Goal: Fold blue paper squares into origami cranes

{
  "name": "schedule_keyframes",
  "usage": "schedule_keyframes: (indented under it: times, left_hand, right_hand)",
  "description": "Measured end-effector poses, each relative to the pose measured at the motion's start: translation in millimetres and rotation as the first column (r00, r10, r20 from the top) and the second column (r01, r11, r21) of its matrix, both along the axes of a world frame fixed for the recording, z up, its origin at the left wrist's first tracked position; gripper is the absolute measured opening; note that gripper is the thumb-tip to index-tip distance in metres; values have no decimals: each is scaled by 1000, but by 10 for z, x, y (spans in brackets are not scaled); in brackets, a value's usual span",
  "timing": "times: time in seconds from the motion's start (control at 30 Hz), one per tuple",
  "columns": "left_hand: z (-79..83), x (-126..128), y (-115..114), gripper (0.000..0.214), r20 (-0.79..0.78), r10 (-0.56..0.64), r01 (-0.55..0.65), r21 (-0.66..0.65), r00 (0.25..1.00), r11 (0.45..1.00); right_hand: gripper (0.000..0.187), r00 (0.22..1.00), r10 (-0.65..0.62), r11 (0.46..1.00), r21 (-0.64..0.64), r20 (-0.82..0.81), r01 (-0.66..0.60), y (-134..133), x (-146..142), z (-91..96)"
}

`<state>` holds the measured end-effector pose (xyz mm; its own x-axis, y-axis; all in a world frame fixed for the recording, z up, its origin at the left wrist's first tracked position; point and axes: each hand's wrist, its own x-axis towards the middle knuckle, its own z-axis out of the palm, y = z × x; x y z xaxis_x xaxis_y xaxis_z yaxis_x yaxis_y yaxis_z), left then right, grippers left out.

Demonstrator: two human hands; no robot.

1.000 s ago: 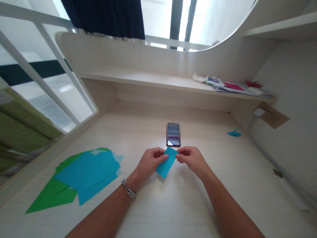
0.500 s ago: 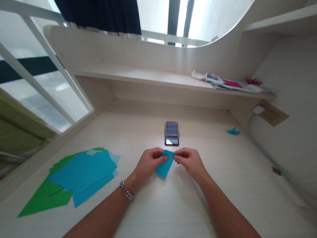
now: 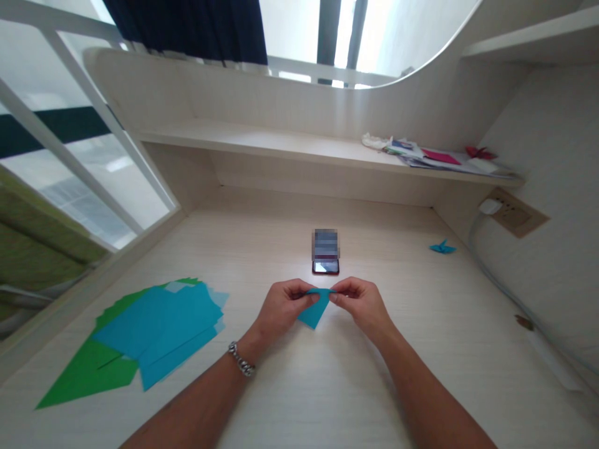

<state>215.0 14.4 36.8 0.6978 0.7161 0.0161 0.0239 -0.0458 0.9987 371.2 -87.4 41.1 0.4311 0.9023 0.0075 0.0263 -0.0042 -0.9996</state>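
Observation:
A small folded piece of blue paper (image 3: 317,312) is held up between my two hands, over the pale desk (image 3: 299,393). My left hand (image 3: 286,307) pinches its upper left corner between thumb and fingers. At the upper right corner, my right hand (image 3: 358,300) grips the paper the same way. The top edge runs nearly level between the thumbs, and a pointed lower part hangs down. Fingertips behind the paper are hidden. Just beyond my hands lies a phone (image 3: 325,267) with its screen partly blurred out.
Blue sheets (image 3: 173,327) and green sheets (image 3: 84,377) lie overlapping at the left. A small folded blue paper figure (image 3: 442,247) rests at the right, near a cable (image 3: 491,271) plugged into a wall socket (image 3: 517,215). Papers (image 3: 442,157) lie on the shelf (image 3: 262,142) above.
The paper's top edge has tipped over and now lies level between the fingers, so less of the sheet shows. Both hands stay almost in place.

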Motion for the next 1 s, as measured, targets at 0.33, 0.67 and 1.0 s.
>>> schedule_keyframes:
  times: [0.33,0.67,1.0]
  left_hand:
    - [27,-7,-5,20,-60,-81,76,-76,995,994]
    - [43,-48,11,19,-51,-80,77,-62,995,995]
    - [91,-77,17,11,-28,-94,93,-21,995,995]
  right_hand:
    - [22,988,118,987,-98,-98,-128,-24,5,17]
    - [25,962,102,991,-58,-251,-121,-48,30,0]
    - [17,937,103,992,-35,-335,-122,-69,20,76]
